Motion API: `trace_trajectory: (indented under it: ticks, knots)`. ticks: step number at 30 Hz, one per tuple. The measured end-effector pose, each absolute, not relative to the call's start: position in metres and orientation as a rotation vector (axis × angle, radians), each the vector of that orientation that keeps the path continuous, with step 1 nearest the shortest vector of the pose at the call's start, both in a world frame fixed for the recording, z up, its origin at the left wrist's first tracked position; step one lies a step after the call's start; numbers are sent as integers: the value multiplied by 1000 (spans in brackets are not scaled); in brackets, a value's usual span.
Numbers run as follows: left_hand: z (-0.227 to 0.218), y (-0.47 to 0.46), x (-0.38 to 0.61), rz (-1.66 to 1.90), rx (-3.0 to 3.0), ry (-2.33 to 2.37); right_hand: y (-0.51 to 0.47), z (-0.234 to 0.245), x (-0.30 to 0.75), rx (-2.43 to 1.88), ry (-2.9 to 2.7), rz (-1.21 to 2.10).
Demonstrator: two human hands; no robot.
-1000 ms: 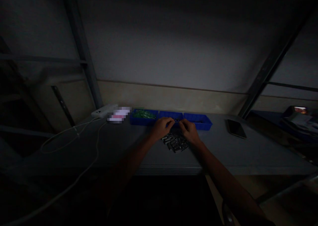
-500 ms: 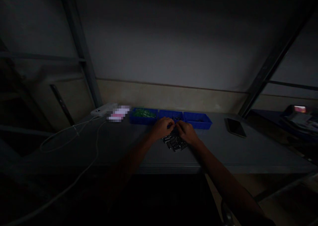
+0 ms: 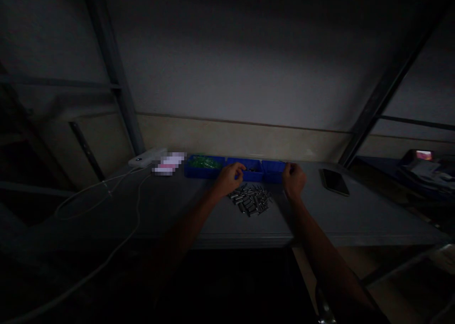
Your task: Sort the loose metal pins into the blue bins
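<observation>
My left hand (image 3: pixel 228 179) is at the front of the middle blue bin (image 3: pixel 253 176), with thumb and fingers curled towards each other. Anything between those fingertips is too dark to make out. My right hand (image 3: pixel 294 179) is closed over the right end of the right blue bin (image 3: pixel 273 173) and hides part of it. What its fingers hold, if anything, does not show. Between my forearms lies a loose pile of small shiny metal pins (image 3: pixel 250 200). Small dark pieces sit in the middle bin.
The left blue bin (image 3: pixel 202 174) holds green pieces (image 3: pixel 204 162). Left of it are a pixelated bright patch (image 3: pixel 169 164) and a white device (image 3: pixel 145 159) with a cable (image 3: pixel 138 203). A phone (image 3: pixel 334 181) lies at the right of the grey table (image 3: pixel 170 217). Metal posts flank it.
My hands were together above the metal pile and have moved apart. My right hand has gone right to the right bin; my left has shifted slightly left. More of the pile shows.
</observation>
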State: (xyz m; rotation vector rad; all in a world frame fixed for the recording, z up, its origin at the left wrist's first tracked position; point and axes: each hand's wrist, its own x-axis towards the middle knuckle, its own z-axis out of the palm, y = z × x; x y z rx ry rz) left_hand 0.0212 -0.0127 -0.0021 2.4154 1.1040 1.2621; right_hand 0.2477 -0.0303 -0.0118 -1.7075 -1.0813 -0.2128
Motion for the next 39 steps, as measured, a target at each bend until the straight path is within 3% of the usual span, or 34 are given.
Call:
trace_trajectory:
  ticks: [6,13,17,23,39]
  knots:
    - [0,-14,21,1158,2391,1185,-30,-17,242,-1826,-1179,-240]
    - [5,-19,21,1117,2399,1285,-44,-19,194,-1540,-2049,-76]
    - [5,-17,21,1121,2424,1280,-48,-20,184,-1488,-2273,-98]
    - [-6,-10,21,1104,2418,1229,-53,-18,173,-1668,-2342,-157]
    - [-16,-11,16,537,2747,1243,-50,-20,173,-1739,-2235,-26]
